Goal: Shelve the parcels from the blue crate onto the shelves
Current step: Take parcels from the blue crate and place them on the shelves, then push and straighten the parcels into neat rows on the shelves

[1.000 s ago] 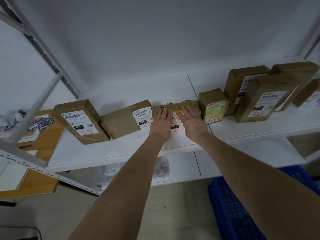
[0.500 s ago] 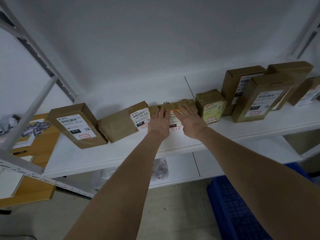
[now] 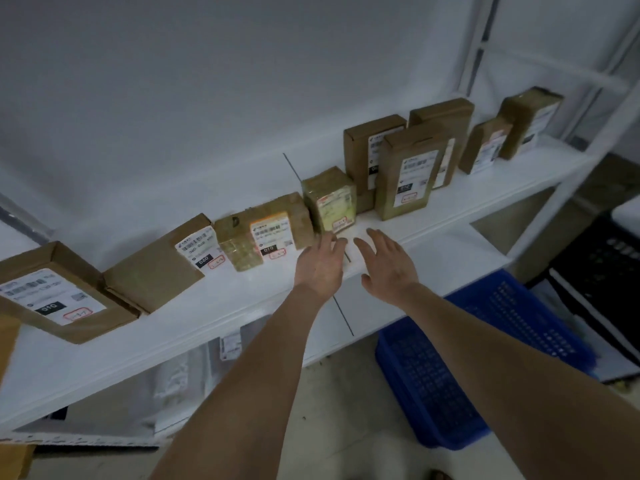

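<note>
White metal shelf [image 3: 242, 289] spans the view and carries a row of brown cardboard parcels [image 3: 408, 174]. Blue plastic crate [image 3: 450, 375] on the floor at 4 o'clock. Tape-wrapped brown parcel [image 3: 263, 233] stands on the shelf, 10 o'clock from left hand [image 3: 320, 263]. Right hand [image 3: 386, 261] is alongside. Both grips slack, fingers spread, holding nothing.

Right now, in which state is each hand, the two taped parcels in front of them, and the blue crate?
left hand, open, holds nothing, above the shelf.
right hand, open, fingers spread, holds nothing.
orange-label parcel, resting on the shelf, label outward, gripped by no hand.
green-label parcel, standing upright on the shelf, next to it.
blue crate, on the floor, no parcel visible inside.
</note>
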